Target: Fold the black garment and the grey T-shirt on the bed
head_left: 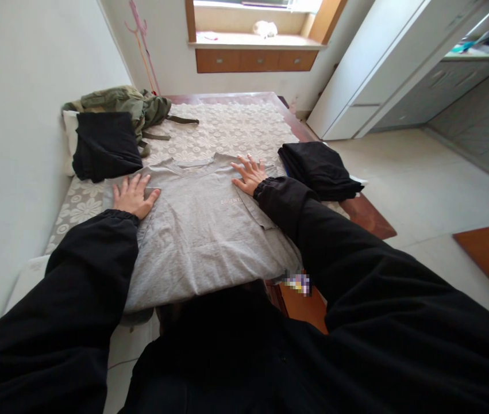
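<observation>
A grey T-shirt (192, 230) with small lettering on its chest lies face up, its neckline toward the far side of the table. Its lower part hangs over the near table edge. My left hand (132, 195) rests flat with spread fingers on the shirt's left shoulder and sleeve. On the opposite shoulder lies my right hand (249, 173), palm down, fingers apart. Neither hand grips the fabric. Light wrinkles run down the front of the shirt.
Folded black clothes (106, 144) lie at the left, by an olive-green garment or bag with straps (127, 106). Another black folded stack (317, 167) sits on the right. A patterned tablecloth (227, 123) covers the table. The wall (33, 115) stands close on the left.
</observation>
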{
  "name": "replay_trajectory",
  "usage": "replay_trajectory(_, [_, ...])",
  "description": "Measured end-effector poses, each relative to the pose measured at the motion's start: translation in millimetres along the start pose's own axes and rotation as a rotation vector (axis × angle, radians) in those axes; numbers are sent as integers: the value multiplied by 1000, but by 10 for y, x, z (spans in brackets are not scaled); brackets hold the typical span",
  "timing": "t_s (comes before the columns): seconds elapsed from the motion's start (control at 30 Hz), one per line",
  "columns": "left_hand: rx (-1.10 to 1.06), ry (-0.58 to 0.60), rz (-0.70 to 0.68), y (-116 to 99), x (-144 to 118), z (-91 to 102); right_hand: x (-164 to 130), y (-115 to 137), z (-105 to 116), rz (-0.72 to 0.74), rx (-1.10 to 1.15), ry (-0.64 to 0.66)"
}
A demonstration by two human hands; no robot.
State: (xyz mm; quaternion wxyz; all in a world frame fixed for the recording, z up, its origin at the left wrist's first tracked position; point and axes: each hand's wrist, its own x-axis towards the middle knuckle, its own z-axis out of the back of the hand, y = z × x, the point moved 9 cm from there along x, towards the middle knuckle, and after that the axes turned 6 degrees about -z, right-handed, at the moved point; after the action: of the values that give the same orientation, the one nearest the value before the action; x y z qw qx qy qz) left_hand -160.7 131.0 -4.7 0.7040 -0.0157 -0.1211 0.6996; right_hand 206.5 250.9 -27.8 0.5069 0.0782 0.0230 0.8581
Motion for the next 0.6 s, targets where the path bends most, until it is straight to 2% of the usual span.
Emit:
replay_trajectory(0.1, [12,101,68,50,12,-118,55,-99,-137,-59,14,93])
replay_trajectory(0.2, [-19,120,79,-31,39,-76,100,-69,-110,-35,50,111])
replay_trajectory(0.27, [-90,95,99,-60,-28,56,34,16,72,-11,110,69])
replay_trajectory(0.33, [-191,27,91,-42,-248,260,-208,128,385,0,212,7])
replay_trajectory(0.4, [-301,-70,41,14,-672,473,-674,232,735,7,364,-9])
replay_trajectory(0.47, [-390,-152,36,109,-1294,581,-1318,264,955,-30,576,109])
replay_trajectory(0.53, [-357,-150,142,190,-2015,479,-2060,251,962,-83,741,347])
replay_trajectory(0.6, [-340,-129,254,147,-2702,241,-2805,224,765,-129,835,644])
